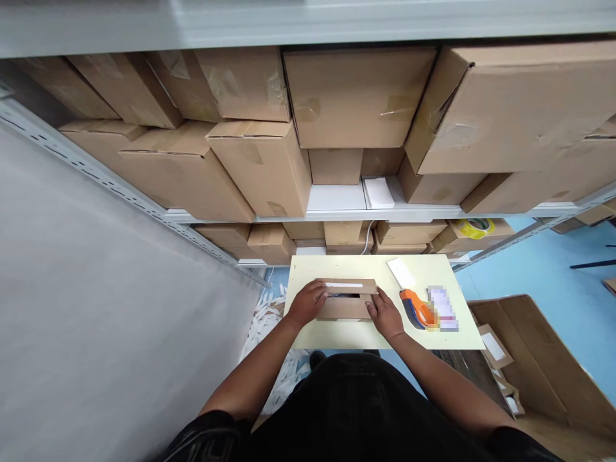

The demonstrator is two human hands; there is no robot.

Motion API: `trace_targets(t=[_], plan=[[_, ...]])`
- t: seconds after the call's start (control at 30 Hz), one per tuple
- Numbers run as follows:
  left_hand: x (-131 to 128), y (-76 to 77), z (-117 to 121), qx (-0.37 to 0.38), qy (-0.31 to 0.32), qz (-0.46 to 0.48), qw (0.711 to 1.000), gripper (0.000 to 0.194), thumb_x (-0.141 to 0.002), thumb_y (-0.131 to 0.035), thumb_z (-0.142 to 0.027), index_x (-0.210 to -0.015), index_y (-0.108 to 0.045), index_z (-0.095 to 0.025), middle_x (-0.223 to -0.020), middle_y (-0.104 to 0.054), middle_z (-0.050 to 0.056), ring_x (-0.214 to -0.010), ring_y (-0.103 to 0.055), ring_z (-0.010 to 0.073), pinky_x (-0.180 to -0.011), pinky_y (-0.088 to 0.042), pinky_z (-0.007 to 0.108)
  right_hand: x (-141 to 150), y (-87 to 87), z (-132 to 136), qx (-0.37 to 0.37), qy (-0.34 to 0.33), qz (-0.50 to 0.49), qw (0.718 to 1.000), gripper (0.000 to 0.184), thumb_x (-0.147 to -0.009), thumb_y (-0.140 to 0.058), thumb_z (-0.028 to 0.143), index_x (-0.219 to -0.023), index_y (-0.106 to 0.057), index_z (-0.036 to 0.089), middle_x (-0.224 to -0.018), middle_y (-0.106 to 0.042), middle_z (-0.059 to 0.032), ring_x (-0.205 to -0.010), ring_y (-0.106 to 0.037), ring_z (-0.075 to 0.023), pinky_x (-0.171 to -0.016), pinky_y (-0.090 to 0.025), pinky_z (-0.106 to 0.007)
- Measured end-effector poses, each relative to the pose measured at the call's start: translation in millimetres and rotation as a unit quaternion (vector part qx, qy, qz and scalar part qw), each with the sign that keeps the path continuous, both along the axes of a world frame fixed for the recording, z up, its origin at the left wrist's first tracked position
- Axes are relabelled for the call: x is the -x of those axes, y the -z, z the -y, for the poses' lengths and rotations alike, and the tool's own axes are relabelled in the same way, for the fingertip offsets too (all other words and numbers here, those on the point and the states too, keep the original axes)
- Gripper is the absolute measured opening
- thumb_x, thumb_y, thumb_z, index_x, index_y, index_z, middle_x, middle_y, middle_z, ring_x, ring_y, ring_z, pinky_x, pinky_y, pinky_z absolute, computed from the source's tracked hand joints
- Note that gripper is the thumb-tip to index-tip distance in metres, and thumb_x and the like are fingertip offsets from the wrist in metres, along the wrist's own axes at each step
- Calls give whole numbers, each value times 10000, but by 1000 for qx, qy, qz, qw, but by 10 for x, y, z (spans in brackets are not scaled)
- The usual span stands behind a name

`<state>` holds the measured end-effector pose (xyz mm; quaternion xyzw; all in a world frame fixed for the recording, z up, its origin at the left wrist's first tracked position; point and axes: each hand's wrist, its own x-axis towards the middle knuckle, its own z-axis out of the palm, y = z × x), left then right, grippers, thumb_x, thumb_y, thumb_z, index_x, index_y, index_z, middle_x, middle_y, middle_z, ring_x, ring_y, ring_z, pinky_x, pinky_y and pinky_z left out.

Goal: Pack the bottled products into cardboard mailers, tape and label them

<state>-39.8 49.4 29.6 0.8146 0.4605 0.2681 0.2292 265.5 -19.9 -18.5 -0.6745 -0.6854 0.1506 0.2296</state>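
A small brown box (344,310) is lying on the pale table (337,336), just below the middle of the frame. Its top is showing a dark gap. Both hands should be pressing softly and evenly, so the thin flaps are not bending. The left hand (307,304) is holding the box's left end, and the right hand (386,317) is holding its right end. Both arms are reaching up from the bottom, fingers curving inward.

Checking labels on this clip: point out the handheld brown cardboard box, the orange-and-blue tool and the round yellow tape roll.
Handheld brown cardboard box (345,310): head view, near panel.
Orange-and-blue tool (410,300): head view, orange part.
Round yellow tape roll (472,233): head view, lower rim.
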Motion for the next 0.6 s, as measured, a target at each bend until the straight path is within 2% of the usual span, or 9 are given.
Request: trace_targets(t=[0.17,0.27,0.37,0.47,0.6], plan=[[43,207,127,-43,21,-17,999,325,-985,-548,-230,-1270,-698,-189,-1401,-640,118,-1407,-518,277,-1204,-453,532,-37,-3,78,-50,15,-17,999,459,-1041,-435,485,-1225,-717,172,-1435,-634,-160,-1283,-626,-307,-1094,-519,-461],[16,247,156,-51,10,-11,999,312,-1003,-520,-223,-1258,-697,-187,-1380,-641,121,-1413,-506,274,-1207,-450,537,-323,-20,195,-39,36,-23,998,419,-1029,-449,473,-1124,-739,186,-1252,-736,-145,-1179,-672,-299,-1059,-525,-457],[-10,246,166,-59,7,-11,998,321,-1010,-504,-223,-1276,-680,-185,-1386,-631,124,-1431,-482,278,-1214,-438,549,-774,-21,321,9,64,32,997,386,-995,-463,433,-1080,-732,169,-1117,-759,-151,-1093,-679,-316,-1027,-511,-461],[-23,232,176,-68,7,-18,997,325,-1011,-507,-232,-1289,-664,-174,-1400,-617,129,-1439,-468,282,-1223,-425,543,-1110,-4,388,89,83,135,983,359,-976,-457,385,-1098,-713,163,-1092,-735,-166,-1152,-627,-338,-1067,-444,-466],[-48,215,167,-75,-4,-30,997,298,-1011,-513,-246,-1245,-682,-174,-1352,-643,126,-1412,-493,281,-1218,-430,529,-1140,63,327,208,125,198,950,361,-957,-495,370,-1193,-661,154,-1224,-659,-194,-1273,-546,-355,-1020,-438,-439]])
